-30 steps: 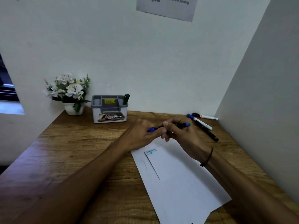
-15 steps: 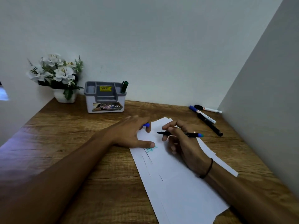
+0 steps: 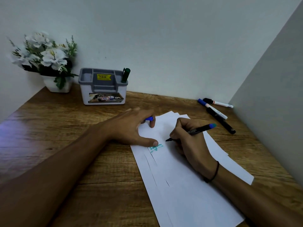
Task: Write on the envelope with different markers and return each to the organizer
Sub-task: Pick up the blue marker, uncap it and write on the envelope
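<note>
Lowered, right hand (image 3: 188, 138) tips black marker (image 3: 191, 132) onto white, teal-marked envelope (image 3: 180, 185).

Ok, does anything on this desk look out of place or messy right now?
Yes. Three markers lie loose by the right wall rather than in the organizer, which shows only a green marker. The white sheets are fanned unevenly.

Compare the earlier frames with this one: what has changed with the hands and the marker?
The hands have parted, uncapping the marker. The right hand turned it in its grip and lowered the tip to the envelope. The left hand carried the blue cap down and now rests flat on the envelope. Organizer and spare markers stayed put.
</note>
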